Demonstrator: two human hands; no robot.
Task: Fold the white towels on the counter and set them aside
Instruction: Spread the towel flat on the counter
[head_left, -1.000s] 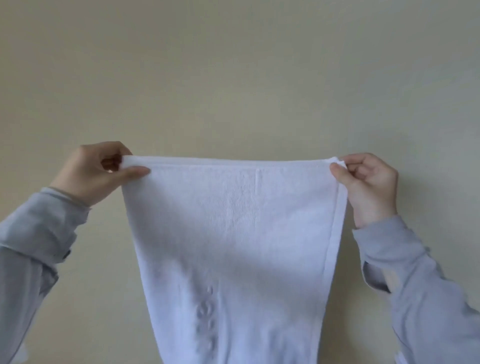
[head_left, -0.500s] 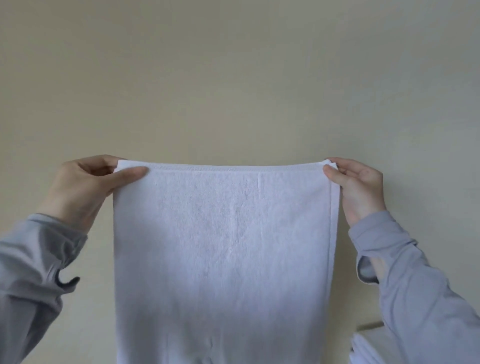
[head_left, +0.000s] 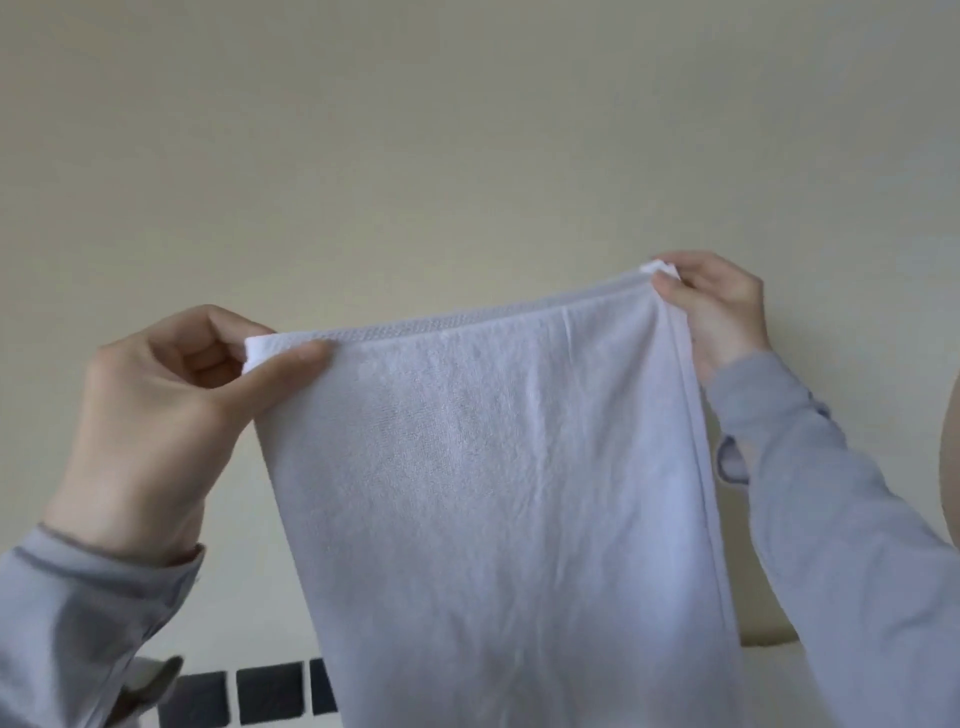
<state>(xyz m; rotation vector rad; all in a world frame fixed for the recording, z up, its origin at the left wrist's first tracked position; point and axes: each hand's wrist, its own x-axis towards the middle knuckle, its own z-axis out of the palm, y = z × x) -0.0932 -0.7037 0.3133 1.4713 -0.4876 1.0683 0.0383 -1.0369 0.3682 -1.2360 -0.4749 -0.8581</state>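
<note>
1. The left hand (head_left: 156, 415) was raised before a plain cream wall (head_left: 467, 130), emerging from a grey left sleeve (head_left: 78, 623). Its thumb lay flat across the front of the cloth and its fingers were curled behind, pinching the upper left corner of the white towel (head_left: 493, 493).
2. Below that hand, a row of dark tiles (head_left: 270, 691) ran along the bottom of the view, partly hidden by the cloth.
3. The towel hung in the air, spread flat between both hands. Its hemmed top edge rose from left to right. Its side edges ran out of view at the bottom, so the lower end could not be seen. Bare wall lay open above it and on either side.
4. The right hand (head_left: 722, 312) was held higher, with thumb and curled fingers pinching the upper right corner. A small tuft of that corner stood above the fingertips. The forearm, in a grey right sleeve (head_left: 831, 519), sloped down to the lower right.
5. A pale rounded shape (head_left: 953, 457) at the right margin could not be identified.
</note>
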